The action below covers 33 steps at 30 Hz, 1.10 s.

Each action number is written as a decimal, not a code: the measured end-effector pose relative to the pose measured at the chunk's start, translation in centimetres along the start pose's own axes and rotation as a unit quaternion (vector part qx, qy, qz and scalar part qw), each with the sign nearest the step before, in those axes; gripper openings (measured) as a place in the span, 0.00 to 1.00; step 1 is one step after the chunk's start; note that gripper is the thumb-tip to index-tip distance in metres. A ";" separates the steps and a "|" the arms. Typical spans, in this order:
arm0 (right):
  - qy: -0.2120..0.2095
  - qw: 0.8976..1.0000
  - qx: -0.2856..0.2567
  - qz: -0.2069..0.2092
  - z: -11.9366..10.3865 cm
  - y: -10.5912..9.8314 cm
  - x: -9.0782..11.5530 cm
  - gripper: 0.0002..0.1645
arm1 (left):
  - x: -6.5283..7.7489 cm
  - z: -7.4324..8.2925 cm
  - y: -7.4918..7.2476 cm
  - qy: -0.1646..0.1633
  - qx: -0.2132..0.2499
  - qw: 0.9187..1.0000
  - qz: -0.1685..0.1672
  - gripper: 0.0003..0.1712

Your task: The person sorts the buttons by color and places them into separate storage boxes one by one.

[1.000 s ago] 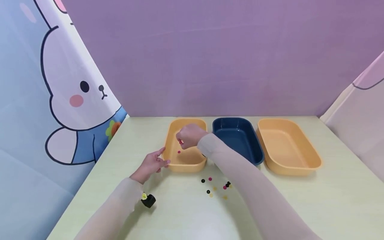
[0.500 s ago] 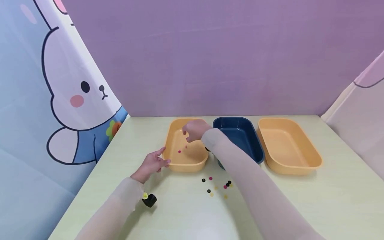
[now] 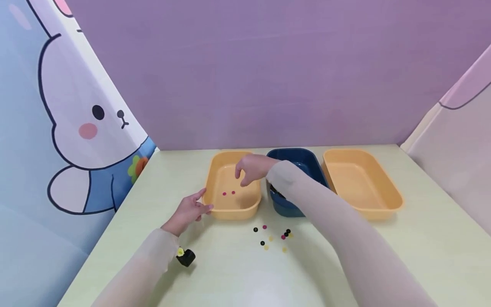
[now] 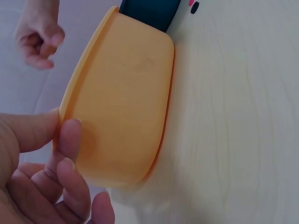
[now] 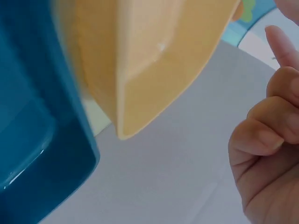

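My left hand point(image 3: 188, 212) pinches the near left corner rim of the left yellow-orange tray point(image 3: 235, 214); the left wrist view shows thumb and index finger point(image 4: 69, 140) on its rim. Inside this tray lie two small pink discs point(image 3: 233, 192). Above the tray's right side hovers my right hand point(image 3: 251, 169), fingers loosely bent, thumb and index apart, with nothing between them. The right wrist view shows the same hand point(image 5: 273, 130) beyond the tray, its fingers bent. Several small black, pink and yellow discs, among them a black disc point(image 3: 255, 229), lie on the table in front.
A dark blue tray point(image 3: 288, 209) stands right of the left one, partly hidden by my right sleeve. Farther right is another yellow-orange tray point(image 3: 362, 181). A black block-like object point(image 3: 186, 258) with a yellow flower shows by my left cuff. A purple cloth point(image 3: 245, 76) hangs behind the table.
The right hand has let go of a pink disc, which now lies beside the other in the left tray. That hand has opened and shifted slightly right; the left hand still holds the rim.
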State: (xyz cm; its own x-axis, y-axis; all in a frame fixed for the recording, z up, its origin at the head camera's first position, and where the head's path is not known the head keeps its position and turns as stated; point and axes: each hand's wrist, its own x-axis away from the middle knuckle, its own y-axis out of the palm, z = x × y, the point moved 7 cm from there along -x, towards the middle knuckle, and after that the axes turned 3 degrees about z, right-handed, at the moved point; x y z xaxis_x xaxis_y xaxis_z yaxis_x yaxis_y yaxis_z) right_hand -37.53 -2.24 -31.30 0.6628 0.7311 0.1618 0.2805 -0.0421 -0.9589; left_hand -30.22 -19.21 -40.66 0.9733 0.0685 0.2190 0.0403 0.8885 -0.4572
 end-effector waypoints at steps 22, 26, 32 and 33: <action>-0.041 0.990 -0.137 0.015 0.8 3.9 10.2 0.11 | 0.0 0.0 -0.2 0.013 0.019 1.000 -0.010 0.40; -0.034 0.990 -0.140 0.006 1.1 4.9 11.6 0.11 | -0.1 0.0 -0.1 0.009 0.019 1.000 -0.014 0.39; -0.015 0.988 -0.154 -0.004 1.2 6.6 12.7 0.11 | 0.0 -0.1 -0.1 -0.002 0.014 1.000 -0.012 0.40; -0.013 0.988 -0.157 -0.004 1.1 6.9 12.9 0.10 | 0.0 -0.1 -0.2 -0.003 0.013 1.000 -0.010 0.40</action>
State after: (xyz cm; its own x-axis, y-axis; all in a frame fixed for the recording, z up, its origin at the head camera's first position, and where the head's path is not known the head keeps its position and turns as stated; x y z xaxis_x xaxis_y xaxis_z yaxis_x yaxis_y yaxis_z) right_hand -27.87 7.65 -36.09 0.6427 0.7495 0.1584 0.4889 -0.2421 -0.8380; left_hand -30.23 -19.38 -40.64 0.9711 0.0531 0.2325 0.0537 0.9013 -0.4298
